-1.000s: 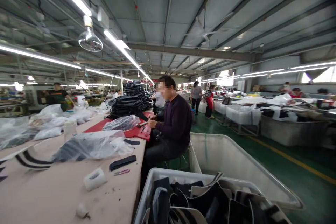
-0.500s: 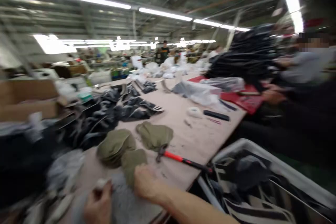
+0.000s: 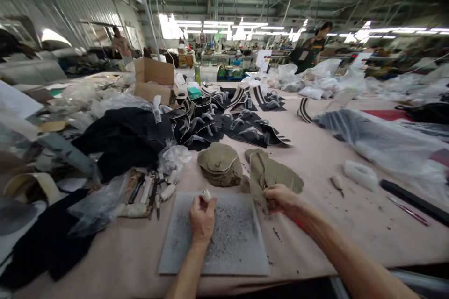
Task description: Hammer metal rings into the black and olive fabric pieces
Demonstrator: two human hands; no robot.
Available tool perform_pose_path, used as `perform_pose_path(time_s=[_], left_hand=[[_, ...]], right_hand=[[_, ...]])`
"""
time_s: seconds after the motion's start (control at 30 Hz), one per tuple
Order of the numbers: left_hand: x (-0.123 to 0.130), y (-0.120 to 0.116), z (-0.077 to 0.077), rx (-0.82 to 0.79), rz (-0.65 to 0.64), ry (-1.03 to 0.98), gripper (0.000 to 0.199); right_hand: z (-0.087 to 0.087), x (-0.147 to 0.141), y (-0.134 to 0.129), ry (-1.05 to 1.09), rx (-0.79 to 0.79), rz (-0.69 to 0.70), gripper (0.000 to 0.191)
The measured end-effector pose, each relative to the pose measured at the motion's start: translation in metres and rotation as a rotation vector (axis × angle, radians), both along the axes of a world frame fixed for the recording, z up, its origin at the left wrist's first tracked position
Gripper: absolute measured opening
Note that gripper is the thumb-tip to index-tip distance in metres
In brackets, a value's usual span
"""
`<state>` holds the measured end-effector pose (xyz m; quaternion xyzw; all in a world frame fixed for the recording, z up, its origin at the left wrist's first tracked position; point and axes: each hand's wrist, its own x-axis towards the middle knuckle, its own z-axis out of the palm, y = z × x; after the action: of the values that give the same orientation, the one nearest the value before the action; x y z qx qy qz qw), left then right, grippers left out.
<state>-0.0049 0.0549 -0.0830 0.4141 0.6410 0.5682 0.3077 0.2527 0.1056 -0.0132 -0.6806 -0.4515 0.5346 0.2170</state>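
Note:
My left hand (image 3: 202, 222) is closed around a small white cylindrical object (image 3: 206, 195), held upright over a grey board (image 3: 242, 247) speckled with dark bits. The lower part of that object is hidden by my fingers. To the right, my right hand (image 3: 280, 197) grips the near edge of an olive fabric piece (image 3: 257, 173), just beyond the board's right edge. Another olive piece (image 3: 286, 176) lies against it. A stack of olive fabric pieces (image 3: 219, 163) sits behind the board. Under my right forearm only a red bit of the hammer (image 3: 300, 225) shows.
Left of the board lie tools with white-wrapped handles (image 3: 145, 191), plastic bags (image 3: 175, 161) and black cloth (image 3: 122, 138). Black pieces with striped straps (image 3: 242, 126) spread behind. At right are an awl-like tool (image 3: 337, 184), a white roll (image 3: 360, 174) and a black bar (image 3: 414, 201).
The view has swung left, bringing the whole board into sight. My right hand, earlier on an olive piece at the board, now holds olive fabric beyond its right edge. My left hand still holds the white object.

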Motion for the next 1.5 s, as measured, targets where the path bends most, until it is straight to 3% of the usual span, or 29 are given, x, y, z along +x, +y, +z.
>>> perform_pose_path(time_s=[0.13,0.23,0.3,0.37,0.5,0.57,0.63,0.83,1.0,1.1,1.17,1.33,1.5], left_hand=[[0.000,0.002,-0.006,-0.027,0.007,0.004,0.035],[0.001,0.003,-0.009,-0.031,0.010,-0.002,0.038],[0.001,0.003,-0.009,-0.030,0.013,-0.008,0.039],[0.001,0.003,-0.008,-0.031,0.010,-0.021,0.040],[0.001,0.003,-0.004,-0.030,0.014,-0.043,0.040],[0.001,0.004,-0.003,-0.045,0.018,-0.034,0.041],[0.001,0.004,-0.002,-0.071,0.014,-0.019,0.043],[-0.005,0.012,-0.003,-0.190,0.070,0.107,0.051],[-0.008,0.018,-0.004,-0.250,0.080,0.224,0.052],[-0.007,0.017,-0.003,-0.248,0.092,0.269,0.050],[-0.006,0.017,-0.001,-0.234,0.101,0.302,0.048],[-0.005,0.017,0.000,-0.195,0.080,0.270,0.049],[-0.007,0.016,-0.004,-0.189,0.076,0.274,0.048]], right_hand=[[0.047,0.016,0.047,0.223,-0.005,-0.145,0.003],[0.080,-0.007,0.095,0.072,0.145,-0.110,0.008],[0.086,-0.038,0.124,-0.123,0.202,-0.046,0.013],[0.075,-0.075,0.144,-0.220,0.198,0.002,0.013],[0.025,-0.138,0.147,-0.409,0.217,0.129,0.010],[0.003,-0.153,0.140,-0.479,0.268,0.151,0.016],[-0.008,-0.156,0.131,-0.522,0.306,0.155,0.025],[-0.007,-0.118,0.103,-0.566,0.413,0.158,0.034],[-0.024,-0.031,0.051,-0.850,0.548,0.194,0.029],[-0.035,0.023,0.030,-0.975,0.416,0.162,0.033],[-0.041,0.044,0.025,-0.975,0.348,0.147,0.038],[-0.049,0.051,0.021,-0.975,0.349,0.081,0.034],[-0.065,0.066,-0.003,-0.930,0.350,0.001,0.036]])
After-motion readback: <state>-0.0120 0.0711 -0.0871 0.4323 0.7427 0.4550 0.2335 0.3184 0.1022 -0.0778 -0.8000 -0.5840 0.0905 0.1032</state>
